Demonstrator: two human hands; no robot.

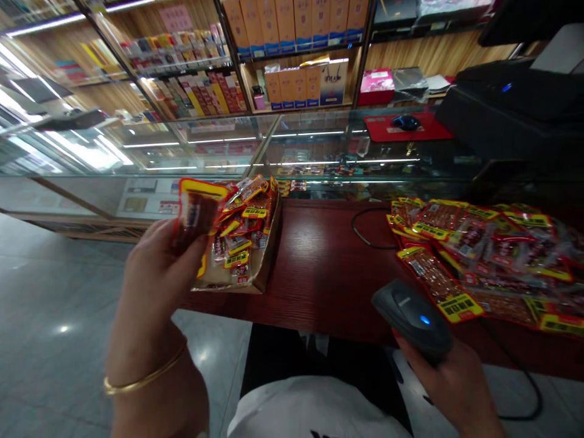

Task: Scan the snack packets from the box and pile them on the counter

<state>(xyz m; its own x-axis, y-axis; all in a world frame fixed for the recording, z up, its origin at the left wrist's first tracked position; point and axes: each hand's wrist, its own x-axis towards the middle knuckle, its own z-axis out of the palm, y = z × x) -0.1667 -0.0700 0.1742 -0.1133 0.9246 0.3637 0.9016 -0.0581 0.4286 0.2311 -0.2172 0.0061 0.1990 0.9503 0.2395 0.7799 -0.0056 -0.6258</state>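
My left hand (162, 261) is closed on a snack packet (197, 210) with a red and yellow border. It holds the packet up over the near left side of a cardboard box (258, 281), which contains several similar small packets (239, 228). My right hand (449, 380) is wrapped round a dark barcode scanner (410, 313) with a blue light on top. Its head points toward the middle of the table. Just beyond the scanner lies a pile of snack packets (479, 240) in red, yellow and clear film.
A dark red wooden table (314, 261) bears the box and the pile. A black cable (358, 234) loops on it. Behind stands a glass display counter (219, 143) with a computer mouse (406, 123) on a red pad (376, 129). Stocked shelves (301, 52) line the wall.
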